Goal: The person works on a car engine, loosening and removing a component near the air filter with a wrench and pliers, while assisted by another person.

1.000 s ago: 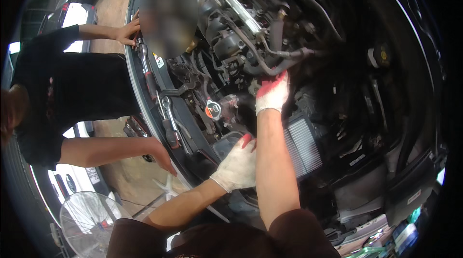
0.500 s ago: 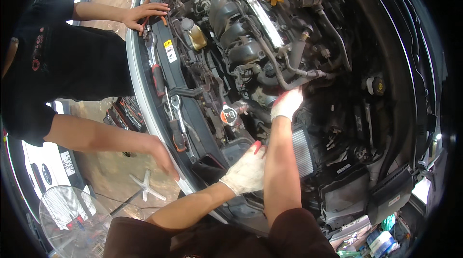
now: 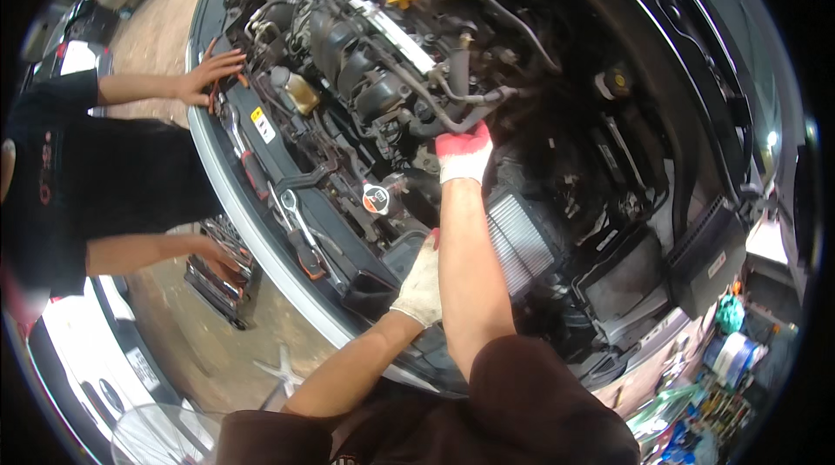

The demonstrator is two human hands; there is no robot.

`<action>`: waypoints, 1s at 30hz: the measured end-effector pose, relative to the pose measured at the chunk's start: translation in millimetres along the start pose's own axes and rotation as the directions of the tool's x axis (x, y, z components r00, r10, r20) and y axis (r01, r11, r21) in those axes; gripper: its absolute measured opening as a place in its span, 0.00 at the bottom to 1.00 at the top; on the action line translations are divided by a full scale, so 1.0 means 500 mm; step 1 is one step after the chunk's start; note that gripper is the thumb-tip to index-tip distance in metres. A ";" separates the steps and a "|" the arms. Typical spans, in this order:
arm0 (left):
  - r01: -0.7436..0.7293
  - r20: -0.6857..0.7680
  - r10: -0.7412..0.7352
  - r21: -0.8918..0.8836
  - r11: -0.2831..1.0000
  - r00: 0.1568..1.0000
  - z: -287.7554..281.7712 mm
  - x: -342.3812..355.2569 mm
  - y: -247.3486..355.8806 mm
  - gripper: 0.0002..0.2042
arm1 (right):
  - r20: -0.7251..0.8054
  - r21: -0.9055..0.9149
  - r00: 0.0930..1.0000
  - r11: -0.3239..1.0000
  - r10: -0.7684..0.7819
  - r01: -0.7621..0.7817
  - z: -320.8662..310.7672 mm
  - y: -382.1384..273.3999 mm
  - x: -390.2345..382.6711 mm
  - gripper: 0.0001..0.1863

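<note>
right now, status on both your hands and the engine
Right hand at the engine's bent pipe, fingertips hidden. Left hand lower in view, grip unclear. Right forearm blocks part of left hand.

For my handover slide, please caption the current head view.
White-and-red fabric-gloved right hand and left hand among dark engine parts, white pleated rectangular filter beside the right forearm.

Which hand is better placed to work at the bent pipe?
Probably the right hand: it is by the bent pipe, while the left hand is farther off, partly behind the right forearm.
</note>
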State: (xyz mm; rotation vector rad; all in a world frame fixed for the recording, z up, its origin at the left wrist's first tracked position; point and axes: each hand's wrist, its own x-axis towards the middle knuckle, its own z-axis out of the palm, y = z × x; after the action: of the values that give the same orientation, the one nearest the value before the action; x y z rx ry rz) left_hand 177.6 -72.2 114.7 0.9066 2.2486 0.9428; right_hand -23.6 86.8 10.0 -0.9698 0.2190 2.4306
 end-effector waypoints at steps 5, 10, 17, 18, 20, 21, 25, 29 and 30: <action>-0.057 0.074 0.047 0.148 0.987 0.996 -0.002 -0.002 -0.004 0.33 | 0.143 -0.228 0.986 0.967 -0.085 0.117 -0.038 -0.008 0.009 0.18; 0.053 -0.087 -0.052 0.011 0.999 0.995 0.043 -0.009 -0.018 0.33 | 0.197 -0.220 0.966 0.952 -0.170 0.213 -0.078 -0.012 0.058 0.17; 0.053 0.068 -0.068 0.210 0.976 0.995 0.002 0.004 0.010 0.29 | 0.013 0.261 0.999 0.965 0.038 -0.040 -0.067 0.011 0.028 0.15; 0.083 0.075 -0.106 0.261 0.962 0.991 -0.015 -0.007 -0.007 0.29 | 0.010 0.152 0.984 0.973 0.176 -0.175 -0.048 0.046 -0.022 0.16; 0.144 -0.068 -0.141 0.051 0.988 0.988 -0.001 -0.003 0.003 0.28 | -0.047 0.134 0.970 0.964 0.240 -0.232 -0.050 0.025 -0.032 0.15; 0.150 -0.108 -0.152 -0.022 0.988 0.982 0.005 -0.002 0.007 0.27 | -0.044 0.143 0.973 0.965 0.228 -0.220 -0.060 0.006 -0.023 0.15; -0.128 0.096 0.091 0.526 0.841 0.991 -0.005 0.033 0.078 0.23 | -0.024 -0.276 0.969 0.930 0.246 -0.243 -0.113 -0.127 -0.053 0.17; -0.135 0.030 0.143 0.572 0.809 0.989 -0.015 0.032 0.079 0.17 | 0.166 -0.626 0.984 0.778 0.065 0.055 -0.076 -0.286 -0.221 0.27; -0.101 0.014 0.114 0.579 0.809 0.993 -0.033 0.026 0.072 0.18 | 0.201 -0.655 0.979 0.746 0.020 0.119 -0.046 -0.306 -0.262 0.29</action>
State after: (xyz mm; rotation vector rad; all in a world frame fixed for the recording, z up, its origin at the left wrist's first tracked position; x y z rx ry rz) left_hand 171.6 -50.4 149.4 1.2947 2.5736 0.2846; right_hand 149.4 157.9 88.1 -0.9727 -0.8013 2.5648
